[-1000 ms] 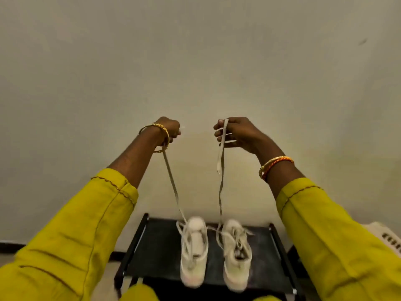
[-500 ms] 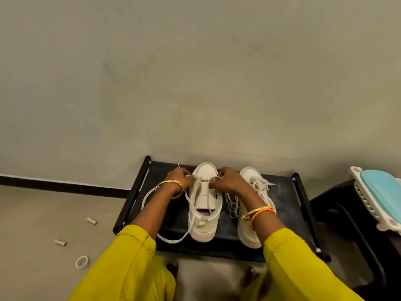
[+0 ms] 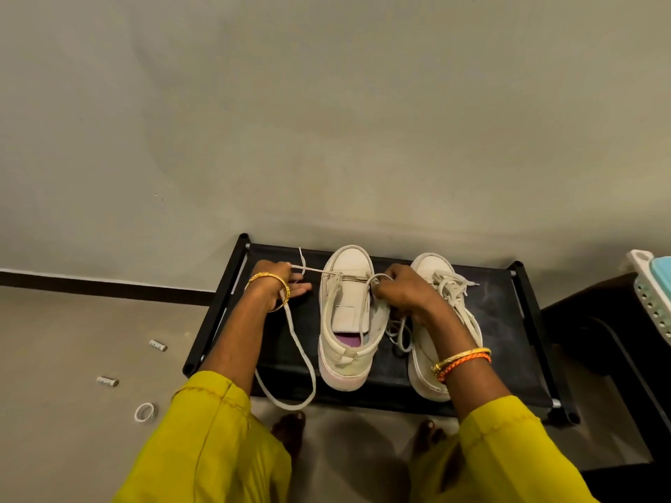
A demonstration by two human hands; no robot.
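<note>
We begin at the left hand [image 3: 281, 286], which pinches the lace [image 3: 316, 271] a little short of its tip, while its other fingers lie out straight towards the shoe. The right hand [image 3: 403, 290] is curled round a loop of the same lace on the other side, knuckles up, resting against the open shoe [image 3: 346, 321]. So the shoe sits between our hands (the right one touching it, the left one just beside it but apart), and the lace is drawn crosswise over the front eyelets from one hand to the other. The shoe's long axis runs straight away from us, toe to the wall, heel towards our feet. We judge the lacing has to climb back along that axis towards the heel, and the right hand is nearer the next eyelet. A long slack bight of lace droops from the left hand past the front edge of the black rack [image 3: 501, 321].

The right fingertips and the eyelets under them are hidden, so we cannot tell which hole the loop comes from. The tangle of lace by the right wrist may belong to either shoe. The second shoe [image 3: 432, 272] is half covered by the right forearm, and a pale basket [image 3: 651, 299] is cut off at the frame's edge.
</note>
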